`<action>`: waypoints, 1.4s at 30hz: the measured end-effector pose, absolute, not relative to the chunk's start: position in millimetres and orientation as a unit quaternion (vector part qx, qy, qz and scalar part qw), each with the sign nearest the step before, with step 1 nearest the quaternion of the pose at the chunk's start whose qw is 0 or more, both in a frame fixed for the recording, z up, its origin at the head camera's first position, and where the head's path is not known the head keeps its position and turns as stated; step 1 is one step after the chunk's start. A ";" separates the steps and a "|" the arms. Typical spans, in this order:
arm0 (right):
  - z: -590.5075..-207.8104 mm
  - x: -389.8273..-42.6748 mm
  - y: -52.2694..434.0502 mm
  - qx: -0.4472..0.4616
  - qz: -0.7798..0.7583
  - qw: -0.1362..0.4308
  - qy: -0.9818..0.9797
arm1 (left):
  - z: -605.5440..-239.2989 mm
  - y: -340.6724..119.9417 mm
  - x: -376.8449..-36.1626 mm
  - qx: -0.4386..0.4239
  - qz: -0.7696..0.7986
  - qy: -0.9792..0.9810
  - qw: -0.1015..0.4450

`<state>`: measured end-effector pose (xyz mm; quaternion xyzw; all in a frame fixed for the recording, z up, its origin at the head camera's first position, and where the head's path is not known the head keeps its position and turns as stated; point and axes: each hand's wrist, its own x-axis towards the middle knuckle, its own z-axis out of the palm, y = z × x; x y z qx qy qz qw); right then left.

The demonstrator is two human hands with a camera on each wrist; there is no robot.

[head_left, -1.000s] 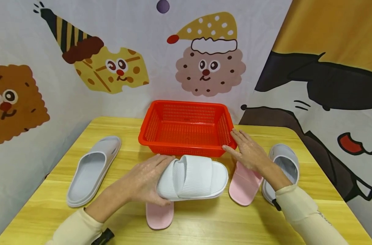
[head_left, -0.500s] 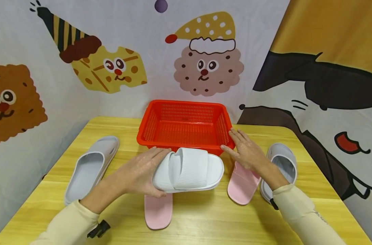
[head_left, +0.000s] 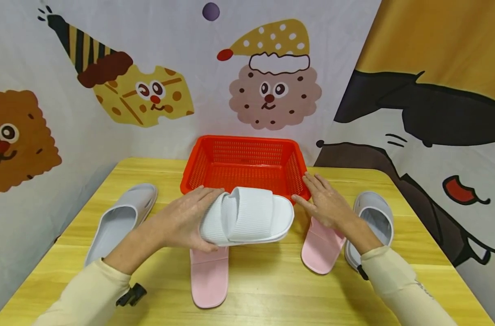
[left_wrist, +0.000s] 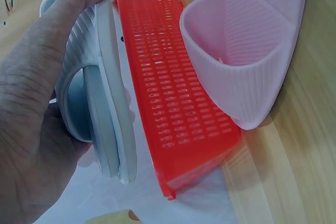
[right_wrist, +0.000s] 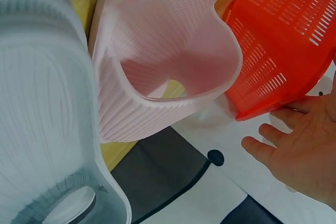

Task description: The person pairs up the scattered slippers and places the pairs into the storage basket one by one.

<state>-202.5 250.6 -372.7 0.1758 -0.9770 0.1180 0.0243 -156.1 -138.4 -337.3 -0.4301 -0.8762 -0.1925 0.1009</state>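
My left hand (head_left: 186, 219) grips a white ribbed slipper (head_left: 247, 215) by its toe end and holds it above the table, against the near rim of the red mesh basket (head_left: 243, 145). The left wrist view shows the white slipper (left_wrist: 107, 103) in my left hand (left_wrist: 37, 129), next to the red basket (left_wrist: 173, 93). My right hand (head_left: 326, 203) lies flat with straight fingers at the basket's right front corner, over a pink slipper (head_left: 321, 249). The right wrist view shows my right hand (right_wrist: 296, 156) open beside the basket (right_wrist: 283, 40).
A second pink slipper (head_left: 208, 280) lies under the white one. One grey slipper (head_left: 117, 222) lies at the left of the yellow wooden table (head_left: 272, 294), another grey slipper (head_left: 373, 217) at the right. Cartoon-printed cloth walls close in the back and sides.
My left hand has lifted the white slipper up and away from me, toward the basket's near rim. My right hand has stayed at the basket's corner.
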 end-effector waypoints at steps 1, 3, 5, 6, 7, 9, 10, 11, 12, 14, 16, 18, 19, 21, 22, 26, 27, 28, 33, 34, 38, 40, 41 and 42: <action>-372.7 -202.4 250.4 0.175 0.118 0.023 -0.977 | -337.5 -138.3 -157.1 -0.430 -0.193 -0.876 0.100; -372.6 -202.2 250.1 0.173 0.117 0.020 -0.978 | -337.4 -138.3 -158.8 -0.430 -0.192 -0.877 0.096; -372.6 -202.1 249.9 0.171 0.116 0.016 -0.978 | -337.1 -138.0 -160.5 -0.432 -0.193 -0.876 0.095; -372.6 -202.0 249.8 0.171 0.117 0.015 -0.978 | -337.1 -137.9 -161.6 -0.434 -0.193 -0.875 0.096; -372.5 -201.8 249.7 0.172 0.117 0.014 -0.978 | -336.8 -137.6 -162.4 -0.436 -0.193 -0.874 0.097; -372.1 -201.4 249.2 0.172 0.116 0.012 -0.978 | -335.8 -137.2 -164.2 -0.438 -0.192 -0.873 0.097; -371.9 -201.2 249.0 0.172 0.116 0.011 -0.978 | -335.4 -137.1 -165.1 -0.438 -0.191 -0.873 0.097; -371.5 -201.1 248.6 0.173 0.116 0.011 -0.978 | -334.8 -137.0 -166.2 -0.438 -0.191 -0.873 0.096; -371.0 -200.9 248.1 0.173 0.116 0.009 -0.978 | -334.5 -137.1 -167.2 -0.437 -0.189 -0.874 0.095; -370.2 -201.0 246.9 0.173 0.115 0.006 -0.978 | -333.2 -137.3 -169.0 -0.434 -0.188 -0.876 0.093; -369.6 -201.2 246.1 0.176 0.117 0.005 -0.977 | -332.3 -137.1 -171.1 -0.432 -0.190 -0.877 0.093; -369.6 -201.3 245.6 0.177 0.119 0.004 -0.977 | -331.5 -136.6 -173.4 -0.431 -0.191 -0.877 0.096; -369.5 -201.5 245.4 0.179 0.120 0.003 -0.977 | -331.1 -136.2 -174.6 -0.431 -0.191 -0.876 0.098; -369.0 -201.1 245.2 0.179 0.122 0.002 -0.976 | -330.4 -135.4 -176.9 -0.430 -0.191 -0.876 0.101; -368.7 -200.8 245.0 0.179 0.121 0.000 -0.976 | -330.1 -135.1 -177.8 -0.430 -0.190 -0.877 0.102; -368.0 -198.8 244.2 0.176 0.125 -0.008 -0.976 | -329.9 -134.6 -180.5 -0.430 -0.188 -0.878 0.100; -368.1 -198.4 244.2 0.176 0.127 -0.008 -0.976 | -329.9 -134.6 -180.9 -0.429 -0.188 -0.878 0.100; -368.4 -198.1 244.4 0.175 0.128 -0.007 -0.976 | -330.2 -134.4 -181.7 -0.429 -0.188 -0.878 0.100; -369.7 -198.8 245.7 0.171 0.133 -0.013 -0.976 | -331.0 -133.8 -186.4 -0.429 -0.189 -0.877 0.104; -369.6 -199.0 245.6 0.170 0.133 -0.015 -0.976 | -331.1 -133.8 -187.4 -0.428 -0.190 -0.878 0.103; -369.2 -199.5 244.9 0.169 0.133 -0.021 -0.976 | -330.6 -134.0 -191.1 -0.419 -0.193 -0.882 0.096; -369.0 -199.1 244.7 0.171 0.131 -0.019 -0.976 | -329.6 -132.9 -192.6 -0.418 -0.196 -0.882 0.092; -369.0 -199.0 245.0 0.172 0.130 -0.018 -0.976 | -328.9 -132.2 -193.1 -0.419 -0.196 -0.882 0.092; -369.0 -199.0 245.4 0.173 0.128 -0.017 -0.976 | -328.1 -131.4 -193.5 -0.420 -0.197 -0.881 0.092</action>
